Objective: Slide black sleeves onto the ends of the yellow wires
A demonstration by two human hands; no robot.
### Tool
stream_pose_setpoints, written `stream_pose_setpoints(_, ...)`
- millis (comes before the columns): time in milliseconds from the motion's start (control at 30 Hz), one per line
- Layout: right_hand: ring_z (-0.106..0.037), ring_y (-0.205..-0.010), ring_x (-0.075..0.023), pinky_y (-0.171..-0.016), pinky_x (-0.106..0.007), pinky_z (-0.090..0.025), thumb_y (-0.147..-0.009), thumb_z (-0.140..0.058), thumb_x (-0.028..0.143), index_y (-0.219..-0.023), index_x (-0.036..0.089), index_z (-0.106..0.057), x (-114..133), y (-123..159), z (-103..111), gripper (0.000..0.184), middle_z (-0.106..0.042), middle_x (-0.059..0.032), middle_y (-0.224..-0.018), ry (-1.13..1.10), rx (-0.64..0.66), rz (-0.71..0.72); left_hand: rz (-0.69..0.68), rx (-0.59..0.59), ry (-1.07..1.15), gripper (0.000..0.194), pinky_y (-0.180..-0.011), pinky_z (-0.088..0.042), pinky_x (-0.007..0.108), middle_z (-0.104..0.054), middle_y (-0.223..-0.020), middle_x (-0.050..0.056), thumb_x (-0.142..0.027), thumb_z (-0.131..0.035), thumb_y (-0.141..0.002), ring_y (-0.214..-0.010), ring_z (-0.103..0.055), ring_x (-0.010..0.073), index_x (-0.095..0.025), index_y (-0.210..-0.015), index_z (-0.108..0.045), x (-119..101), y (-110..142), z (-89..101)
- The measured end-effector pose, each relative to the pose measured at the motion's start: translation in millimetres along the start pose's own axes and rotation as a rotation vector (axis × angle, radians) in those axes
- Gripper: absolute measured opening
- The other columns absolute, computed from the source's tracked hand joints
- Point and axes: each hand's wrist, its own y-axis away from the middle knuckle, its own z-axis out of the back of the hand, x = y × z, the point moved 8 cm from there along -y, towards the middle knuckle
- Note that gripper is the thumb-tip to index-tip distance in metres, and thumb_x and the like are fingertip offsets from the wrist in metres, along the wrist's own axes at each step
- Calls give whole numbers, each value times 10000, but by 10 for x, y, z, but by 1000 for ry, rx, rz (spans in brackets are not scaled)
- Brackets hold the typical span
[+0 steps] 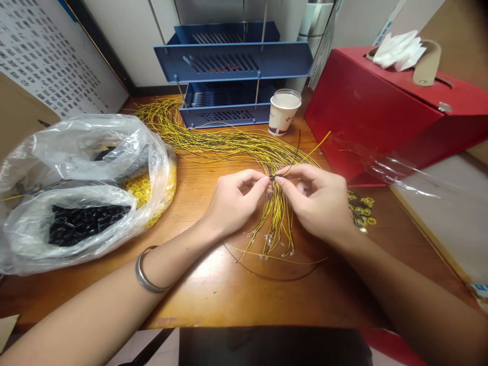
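Note:
My left hand and my right hand meet fingertip to fingertip over the middle of the table. Both pinch a small black part, mostly covered by the fingers. A black wire and a yellow wire stick up by my right hand. Beneath the hands runs a thick bundle of yellow and black wires, spreading from the back left toward me. Small clear tips sit on the bundle's near ends. A loose dark wire curves across the table in front.
Plastic bags at left hold black rings and yellow rings. More yellow ringed pieces lie by my right wrist. Behind stand a blue tray rack, a paper cup and a red tissue box.

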Motion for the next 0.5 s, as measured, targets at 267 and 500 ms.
stream_pose_setpoints(267,-429,-434,-71,-444,-223,-351,-810,-668,246,-915,171,-738,24,-21,69,147,-634,2,-625,24,-51,19,-30,7,-33,193,-748,-521,213,-730,-795,34,-249,-570,-912,-749,-674,121,-131,-827,-697,-32,6,-2)
stream_pose_setpoints(500,-372,-394,-62,-439,-231,-326,-826,-657,255,-921,170,-736,15,18,-25,150,-576,30,-520,9,8,7,-25,23,-24,192,-733,-522,220,-732,-800,41,-248,-566,-912,-744,-674,126,-129,-835,-694,-7,22,-24)
